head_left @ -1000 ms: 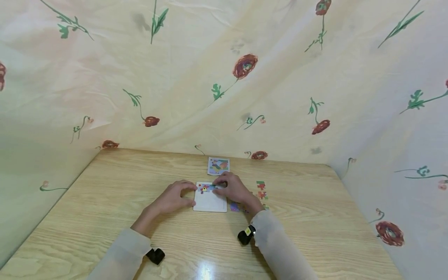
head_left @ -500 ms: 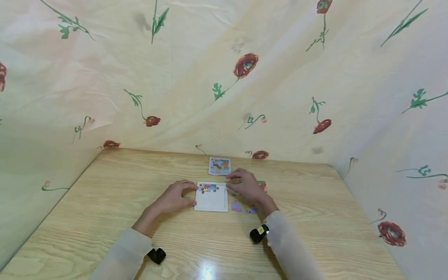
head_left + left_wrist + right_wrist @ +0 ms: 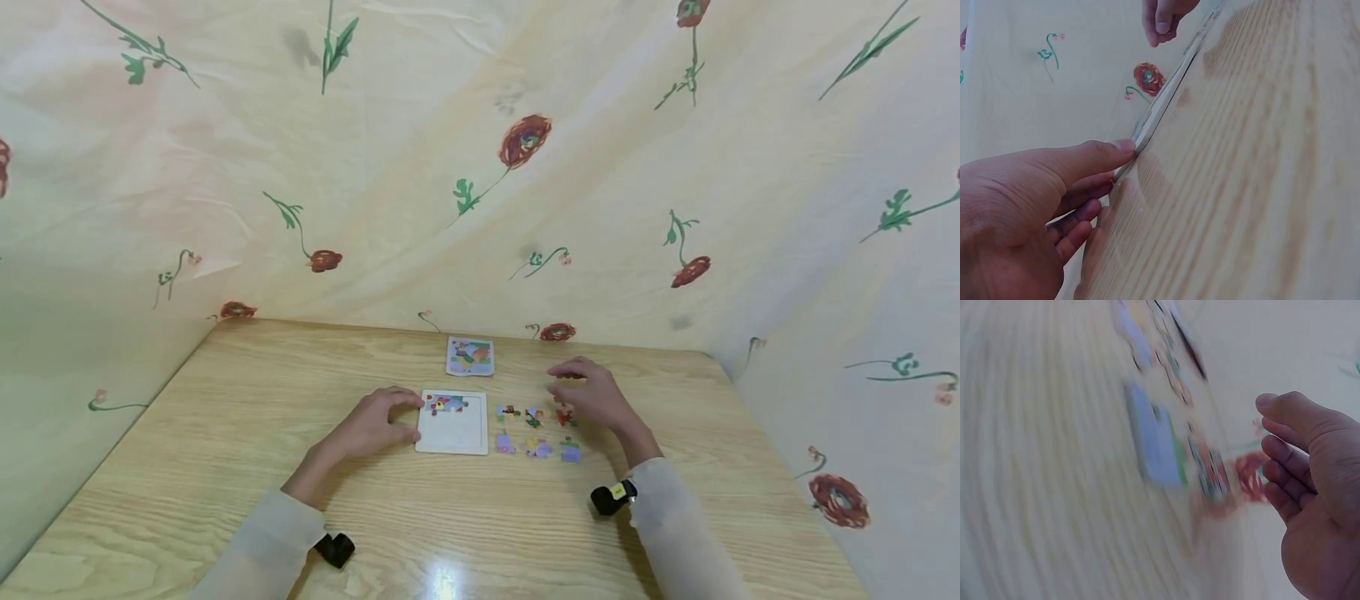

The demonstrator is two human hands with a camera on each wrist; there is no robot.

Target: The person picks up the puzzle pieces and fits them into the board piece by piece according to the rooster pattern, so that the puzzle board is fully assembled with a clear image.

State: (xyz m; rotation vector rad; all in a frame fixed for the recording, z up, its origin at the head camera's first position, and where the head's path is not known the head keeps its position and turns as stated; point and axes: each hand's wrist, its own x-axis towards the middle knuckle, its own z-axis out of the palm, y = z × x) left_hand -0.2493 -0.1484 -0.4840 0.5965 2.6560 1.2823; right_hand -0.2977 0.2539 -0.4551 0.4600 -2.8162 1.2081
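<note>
A white square puzzle tray lies on the table, with a joined strip of colourful jigsaw pieces along its upper left. My left hand holds the tray by its left side, thumb at the lower part and forefinger near the upper corner; in the left wrist view the thumb presses on the tray's rim. My right hand hovers above the loose jigsaw pieces, fingers loosely bent, nothing visible between them. Beneath it a red piece shows partly; what lies under the fingers is hidden.
Behind the tray lies a square picture card with a colourful bird-like figure. Several loose pieces form two rough rows right of the tray. A flowered cloth surrounds the back and sides of the wooden table.
My right hand has let go of a piece in the tray's top strip and moved right, over the loose pieces, uncovering several of them. My left hand has stayed at the tray's left side.
</note>
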